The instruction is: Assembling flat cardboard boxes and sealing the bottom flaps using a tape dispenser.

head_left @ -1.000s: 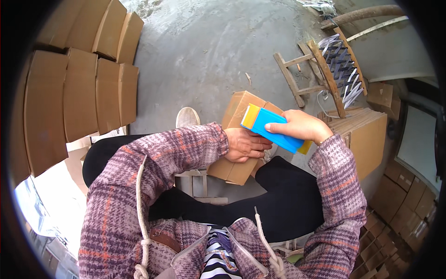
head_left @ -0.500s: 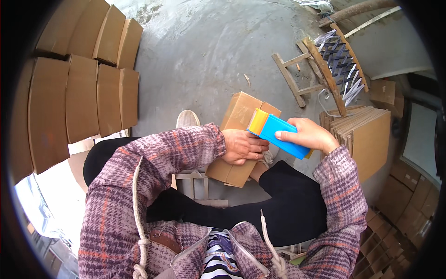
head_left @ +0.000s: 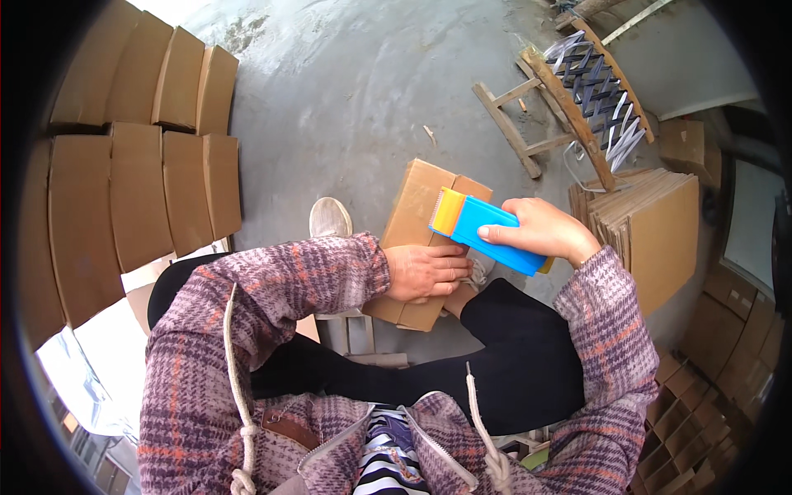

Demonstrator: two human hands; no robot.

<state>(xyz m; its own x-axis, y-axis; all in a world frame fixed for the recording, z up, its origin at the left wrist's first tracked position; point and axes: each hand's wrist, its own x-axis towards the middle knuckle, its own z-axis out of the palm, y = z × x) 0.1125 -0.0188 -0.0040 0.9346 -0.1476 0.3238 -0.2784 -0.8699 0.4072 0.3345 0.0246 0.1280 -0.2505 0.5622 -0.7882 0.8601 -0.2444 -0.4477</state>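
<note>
R hand [head_left: 544,231] clamped round blue plastic tape dispenser [head_left: 495,238] w/ toothed yellow end; brown oblong cardboard box [head_left: 415,202] lies to its L, long axis approx. fore-aft, far end slightly R. L hand [head_left: 425,272] nearer: palm down on box, fingers flat, gripping nothing. No legible writing on box or dispenser.
</note>
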